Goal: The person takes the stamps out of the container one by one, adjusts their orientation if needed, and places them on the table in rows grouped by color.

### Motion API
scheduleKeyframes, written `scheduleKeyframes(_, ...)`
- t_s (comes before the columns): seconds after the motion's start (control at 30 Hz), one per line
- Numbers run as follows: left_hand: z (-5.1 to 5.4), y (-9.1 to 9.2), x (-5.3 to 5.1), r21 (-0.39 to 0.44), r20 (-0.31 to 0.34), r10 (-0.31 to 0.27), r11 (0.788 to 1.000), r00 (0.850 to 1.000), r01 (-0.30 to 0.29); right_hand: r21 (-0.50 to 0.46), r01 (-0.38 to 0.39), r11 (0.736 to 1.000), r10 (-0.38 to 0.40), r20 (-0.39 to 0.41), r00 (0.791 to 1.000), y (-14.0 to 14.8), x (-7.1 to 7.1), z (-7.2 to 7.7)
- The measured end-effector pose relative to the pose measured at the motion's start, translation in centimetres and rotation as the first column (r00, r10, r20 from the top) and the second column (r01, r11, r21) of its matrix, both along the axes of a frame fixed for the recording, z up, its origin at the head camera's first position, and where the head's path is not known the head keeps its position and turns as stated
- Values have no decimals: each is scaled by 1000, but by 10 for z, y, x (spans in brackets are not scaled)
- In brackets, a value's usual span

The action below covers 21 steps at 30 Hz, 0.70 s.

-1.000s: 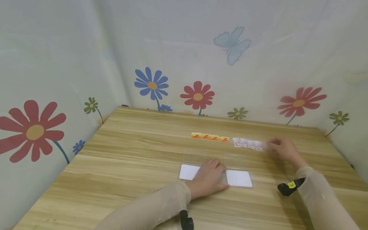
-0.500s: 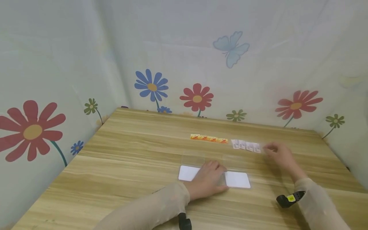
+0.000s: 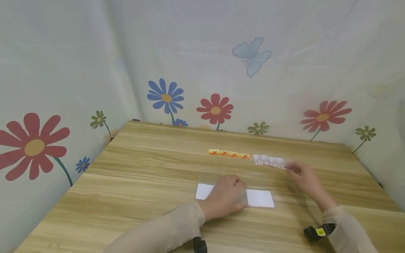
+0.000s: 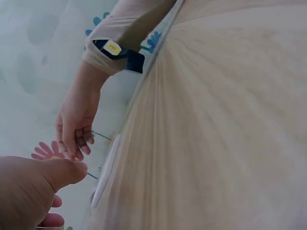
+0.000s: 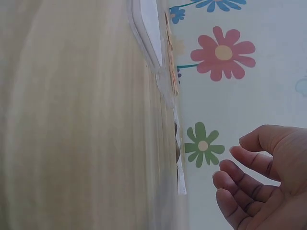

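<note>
My left hand lies over the middle of a row of white rectangles, between a white rectangle on its left and another white rectangle on its right. Clear plastic panels extend behind them. What lies under that palm is hidden. At the right end of a row of small whitish-purple printed pieces is my right hand, its fingertips close to the last piece. Its fingers are loosely bent in the right wrist view, with nothing visible between them and the thumb.
A row of small yellow-and-red printed pieces lies left of the whitish ones, further back on the wooden table. A flower-printed curtain stands behind the table's far edge. Each wrist wears a dark strap.
The right hand has shifted slightly left and closer, staying by the whitish row's right end. The left hand stays about where it was. The head view has tilted up a little.
</note>
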<state>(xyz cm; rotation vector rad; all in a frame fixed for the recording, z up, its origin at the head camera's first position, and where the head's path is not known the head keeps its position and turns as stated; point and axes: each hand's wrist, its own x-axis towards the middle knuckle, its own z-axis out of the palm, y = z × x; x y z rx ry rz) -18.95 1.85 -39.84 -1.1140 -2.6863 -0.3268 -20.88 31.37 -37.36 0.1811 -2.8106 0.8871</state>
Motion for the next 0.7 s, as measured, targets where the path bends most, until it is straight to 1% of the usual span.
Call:
scheduleKeyframes(0.07, 0, -4, -3, 5, -24, -7, 1000, 1000, 7, 9, -4, 1000, 4, -24, 1000, -2, 2, 0)
scheduleKeyframes(0.1, 1, -6, -5, 11, -23, -5, 1000, 1000, 5, 14, -5, 1000, 6, -33, 999, -4, 4, 0)
scheduleKeyframes(0.17, 3, -10, -8, 33, 3, 9, 999, 1000, -9, 20, -6, 1000, 7, -51, 999, -6, 6, 1)
scheduleKeyframes(0.23, 6, -15, -12, 59, 26, 34, 998, 999, -35, 29, -7, 1000, 9, -66, 998, -9, 9, 2)
scheduleKeyframes(0.33, 12, -25, -19, 87, 30, 83, 992, 996, -86, 36, -14, 999, 16, -78, 997, -12, 11, 4)
scheduleKeyframes(0.43, 16, -36, -26, 80, -22, 119, 990, 993, -117, 38, -19, 999, 22, -85, 996, -14, 13, 7)
scheduleKeyframes(0.57, 21, -49, -35, 21, -95, 142, 990, 985, -141, 34, -27, 999, 31, -105, 994, -15, 15, 8)
scheduleKeyframes(0.7, 26, -60, -43, -18, -109, 151, 988, 983, -153, 59, -42, 997, 50, -132, 990, -16, 16, 8)
